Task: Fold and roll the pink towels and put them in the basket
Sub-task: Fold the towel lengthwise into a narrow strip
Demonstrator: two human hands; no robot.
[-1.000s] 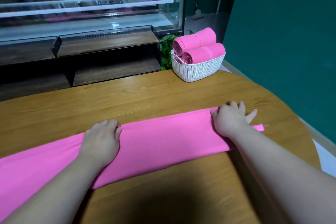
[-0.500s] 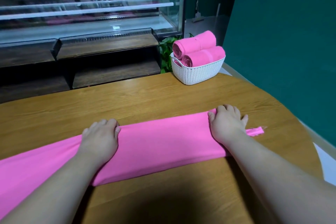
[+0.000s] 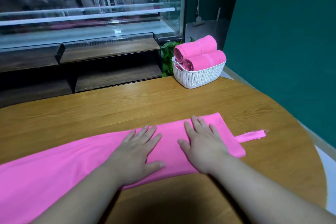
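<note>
A long pink towel [image 3: 60, 165], folded into a strip, lies across the wooden table [image 3: 127, 103] from the lower left to the right. My left hand [image 3: 138, 152] presses flat on the strip near its middle, fingers straight. Beside it, my right hand [image 3: 203, 143] lies flat on the towel's right end, fingers spread. A narrow pink loop [image 3: 251, 135] sticks out past that end. At the table's far right edge stands a white woven basket [image 3: 198, 76] holding rolled pink towels [image 3: 203, 56].
A glass display case [image 3: 87, 14] with dark wooden shelves stands behind the table. A green plant [image 3: 168, 54] sits left of the basket. A teal wall [image 3: 281, 42] runs along the right. The table's right edge curves round near the towel's loop.
Both hands have slid toward each other along the towel and flattened out. The towel's right end, earlier under my right hand, now shows bare with its loop.
</note>
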